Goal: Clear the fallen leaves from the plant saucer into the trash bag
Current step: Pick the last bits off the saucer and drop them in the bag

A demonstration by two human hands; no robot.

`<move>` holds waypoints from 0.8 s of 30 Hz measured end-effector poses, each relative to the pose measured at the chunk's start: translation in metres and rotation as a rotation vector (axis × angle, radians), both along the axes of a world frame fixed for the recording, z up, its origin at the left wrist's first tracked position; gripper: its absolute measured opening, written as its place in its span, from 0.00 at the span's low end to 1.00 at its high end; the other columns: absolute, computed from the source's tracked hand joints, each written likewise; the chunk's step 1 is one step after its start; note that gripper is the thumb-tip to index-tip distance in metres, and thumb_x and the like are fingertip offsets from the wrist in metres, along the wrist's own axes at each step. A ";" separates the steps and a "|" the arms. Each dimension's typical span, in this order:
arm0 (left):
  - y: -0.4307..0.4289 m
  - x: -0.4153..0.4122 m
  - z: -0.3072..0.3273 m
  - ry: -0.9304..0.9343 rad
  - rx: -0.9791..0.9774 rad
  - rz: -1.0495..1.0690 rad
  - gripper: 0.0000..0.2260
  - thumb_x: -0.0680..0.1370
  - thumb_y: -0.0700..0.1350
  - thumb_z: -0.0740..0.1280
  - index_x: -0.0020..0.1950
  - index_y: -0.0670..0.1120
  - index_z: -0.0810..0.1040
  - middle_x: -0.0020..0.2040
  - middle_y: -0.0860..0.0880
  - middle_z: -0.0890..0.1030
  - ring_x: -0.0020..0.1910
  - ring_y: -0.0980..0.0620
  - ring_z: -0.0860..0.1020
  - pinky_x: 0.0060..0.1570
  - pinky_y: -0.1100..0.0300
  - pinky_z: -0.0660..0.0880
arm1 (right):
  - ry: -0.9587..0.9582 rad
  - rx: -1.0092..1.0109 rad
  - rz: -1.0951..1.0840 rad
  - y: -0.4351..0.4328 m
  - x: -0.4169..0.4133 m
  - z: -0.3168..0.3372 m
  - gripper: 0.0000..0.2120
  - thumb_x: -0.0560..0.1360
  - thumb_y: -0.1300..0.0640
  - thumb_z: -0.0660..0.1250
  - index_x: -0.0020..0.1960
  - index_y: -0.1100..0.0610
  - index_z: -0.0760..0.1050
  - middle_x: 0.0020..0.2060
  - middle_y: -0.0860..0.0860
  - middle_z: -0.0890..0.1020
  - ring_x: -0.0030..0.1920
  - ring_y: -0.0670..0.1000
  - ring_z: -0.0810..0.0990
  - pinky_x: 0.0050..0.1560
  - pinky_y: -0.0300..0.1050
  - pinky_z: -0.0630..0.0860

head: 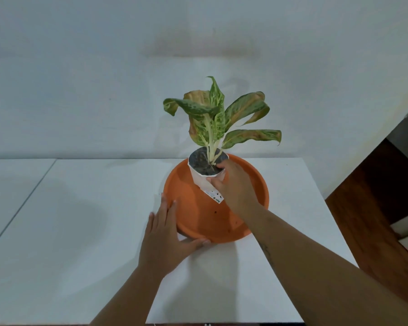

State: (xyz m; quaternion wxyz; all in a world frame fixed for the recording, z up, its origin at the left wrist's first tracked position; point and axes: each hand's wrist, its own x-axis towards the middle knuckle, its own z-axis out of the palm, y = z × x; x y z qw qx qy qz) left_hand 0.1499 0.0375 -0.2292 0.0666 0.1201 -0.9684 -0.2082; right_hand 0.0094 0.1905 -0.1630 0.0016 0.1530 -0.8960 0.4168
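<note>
Head view, pot [199, 178] label [216, 196] unreadable

Bare counter [68, 208] lay open from seven to ten o'clock of the saucer [198, 220]. The tilted pot [199, 180] and its leaves [212, 118] blocked the saucer's twelve o'clock side; a wall [104, 78] closed off beyond.

One orange plant saucer [198, 215] is in view, and one white pot [201, 180] stands within it. The pot holds one plant [216, 116] with variegated green and yellowing leaves; about six leaves can be made out, though they overlap too much for a sure count. A few small dark specks [215, 211], roughly three, dot the saucer's floor. Two hands show: one left hand [166, 236] and one right hand [233, 184]. There are two white tabletops: one table [104, 231] and one neighbouring table [14, 184].
</note>
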 end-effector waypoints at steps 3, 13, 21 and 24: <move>0.001 -0.002 0.000 0.005 -0.018 0.016 0.58 0.58 0.84 0.54 0.79 0.49 0.55 0.81 0.48 0.48 0.78 0.44 0.58 0.75 0.43 0.57 | 0.041 0.009 -0.011 0.002 0.002 0.002 0.17 0.73 0.50 0.70 0.60 0.51 0.74 0.54 0.48 0.81 0.54 0.48 0.78 0.51 0.38 0.72; 0.005 -0.002 -0.003 -0.013 -0.093 0.055 0.55 0.61 0.83 0.55 0.79 0.52 0.53 0.81 0.49 0.47 0.77 0.45 0.60 0.75 0.44 0.59 | 0.127 -0.012 -0.058 0.020 0.016 -0.012 0.16 0.73 0.51 0.69 0.60 0.51 0.76 0.54 0.46 0.81 0.51 0.44 0.78 0.45 0.29 0.68; 0.008 -0.003 -0.005 0.015 -0.092 0.112 0.55 0.61 0.83 0.53 0.80 0.52 0.51 0.81 0.48 0.49 0.77 0.44 0.61 0.72 0.44 0.64 | 0.221 0.240 -0.087 0.047 0.034 -0.038 0.31 0.74 0.38 0.60 0.74 0.47 0.61 0.74 0.51 0.65 0.75 0.54 0.62 0.75 0.56 0.58; 0.009 -0.004 -0.005 0.004 -0.062 0.122 0.54 0.62 0.83 0.53 0.80 0.54 0.47 0.81 0.48 0.48 0.78 0.44 0.59 0.73 0.44 0.62 | 0.144 0.280 -0.135 0.072 0.048 -0.059 0.38 0.73 0.33 0.57 0.77 0.47 0.53 0.77 0.54 0.57 0.77 0.55 0.54 0.75 0.56 0.52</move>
